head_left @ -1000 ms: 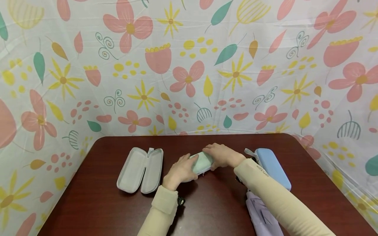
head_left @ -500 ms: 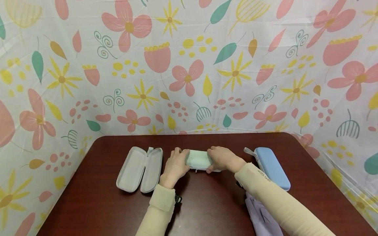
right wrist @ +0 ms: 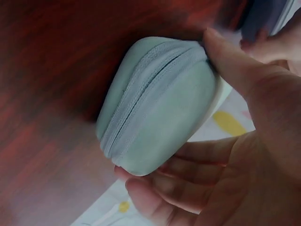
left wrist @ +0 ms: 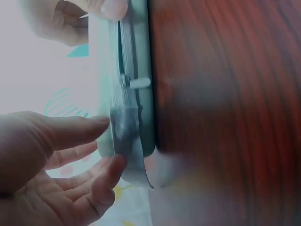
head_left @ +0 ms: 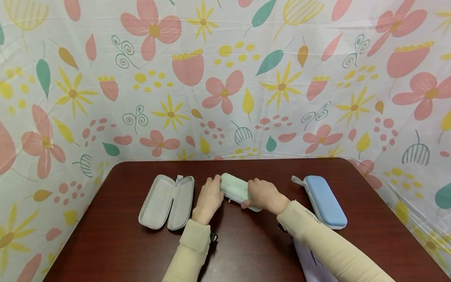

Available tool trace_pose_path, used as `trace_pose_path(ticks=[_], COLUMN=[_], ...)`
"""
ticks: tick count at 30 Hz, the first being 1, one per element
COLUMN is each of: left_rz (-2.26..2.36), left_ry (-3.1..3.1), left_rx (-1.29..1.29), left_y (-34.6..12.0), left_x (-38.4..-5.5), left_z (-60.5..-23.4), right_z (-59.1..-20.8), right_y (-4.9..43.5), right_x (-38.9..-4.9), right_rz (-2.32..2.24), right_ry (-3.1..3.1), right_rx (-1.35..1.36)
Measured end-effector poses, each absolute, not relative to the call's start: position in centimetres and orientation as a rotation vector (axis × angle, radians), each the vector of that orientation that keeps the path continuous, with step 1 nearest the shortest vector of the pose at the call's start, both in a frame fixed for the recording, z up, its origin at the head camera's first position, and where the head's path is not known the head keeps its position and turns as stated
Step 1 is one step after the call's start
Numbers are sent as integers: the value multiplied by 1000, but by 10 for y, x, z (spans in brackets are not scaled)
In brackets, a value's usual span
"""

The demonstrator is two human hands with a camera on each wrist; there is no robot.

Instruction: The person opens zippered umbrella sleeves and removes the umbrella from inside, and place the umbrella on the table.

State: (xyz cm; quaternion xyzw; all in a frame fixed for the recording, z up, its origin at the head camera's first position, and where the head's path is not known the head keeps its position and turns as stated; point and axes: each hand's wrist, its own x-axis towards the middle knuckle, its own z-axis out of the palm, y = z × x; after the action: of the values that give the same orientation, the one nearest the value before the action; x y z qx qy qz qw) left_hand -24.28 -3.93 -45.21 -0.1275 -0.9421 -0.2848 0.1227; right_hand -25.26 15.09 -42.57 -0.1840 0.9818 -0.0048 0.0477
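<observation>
A mint-green zip glasses case point(head_left: 237, 188) lies aslant near the middle of the table, its left end farther back. My right hand point(head_left: 266, 196) grips its right end, the thumb point(right wrist: 235, 61) on the near side by the zip and the fingers curled round beyond. At the other end is my left hand point(head_left: 208, 199), its thumb and a fingertip at the grey fabric tab point(left wrist: 128, 136). The zip pull point(left wrist: 139, 83) sits close to that tab, and a narrow dark slit shows between the zip's edges beyond it.
An open grey glasses case point(head_left: 167, 201) lies to the left, its two halves spread. To the right rests a closed blue case point(head_left: 325, 201) with a wrist loop. A purple fabric item point(head_left: 311, 260) is partly under the right sleeve. A flowered cloth point(head_left: 225, 78) hangs behind the table.
The mint-green case has turned clockwise as seen from above: its left end has swung back and its right end nearer. Both hands have stayed at its ends.
</observation>
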Motion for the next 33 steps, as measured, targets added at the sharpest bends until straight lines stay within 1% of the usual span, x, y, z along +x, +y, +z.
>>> trace_pose_path(ticks=[11,19,33], left_rz=[-979,-979,-1016], left_ry=[-2858,-2853,-2877], left_rx=[-343,-414,-394], left_y=[-29,-27,-20], left_x=[-245,-247,-243], left_z=[-445,-448,-447], right_z=[-431,-431,-421], right_y=[139,138,152], right_x=[-239,-240,-250], right_rz=[-36,-135,-412], right_ry=[3053,3028,2859], right_rx=[-425,-392,-327])
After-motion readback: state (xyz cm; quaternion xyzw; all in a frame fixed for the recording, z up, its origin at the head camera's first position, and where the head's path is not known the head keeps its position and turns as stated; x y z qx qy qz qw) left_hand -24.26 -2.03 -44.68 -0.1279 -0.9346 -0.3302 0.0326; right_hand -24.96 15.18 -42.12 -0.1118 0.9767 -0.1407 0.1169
